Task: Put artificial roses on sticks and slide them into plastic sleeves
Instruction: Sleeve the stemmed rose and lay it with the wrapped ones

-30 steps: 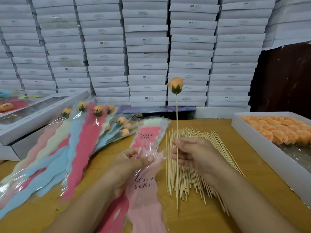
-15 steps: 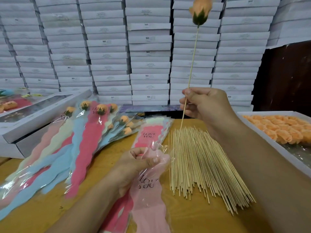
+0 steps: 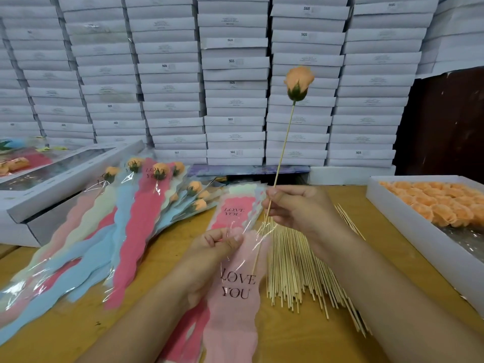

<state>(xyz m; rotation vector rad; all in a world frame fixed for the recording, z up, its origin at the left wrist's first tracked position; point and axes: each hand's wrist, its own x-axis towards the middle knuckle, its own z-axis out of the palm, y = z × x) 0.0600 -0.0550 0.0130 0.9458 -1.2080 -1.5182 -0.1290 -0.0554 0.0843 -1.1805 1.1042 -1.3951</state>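
Far left of the left hand (image 3: 209, 254), finished sleeved roses (image 3: 146, 205) fan across the counter (image 3: 288, 341). Left hand pinches the clear mouth of a pink sleeve (image 3: 233, 297) printed LOVE YOU, holding it open. Right hand (image 3: 296, 208) pinches the stick (image 3: 284, 142) low down, rose (image 3: 298, 81) up top, lower tip apparently just inside the sleeve mouth. Loose sticks (image 3: 301, 271) lie beneath the right hand; box of rose heads (image 3: 440, 205) beyond it. Stick likely light, thin, stiff, snappable; film slippery, floppy; rose soft, so grip the stick, not the petals.
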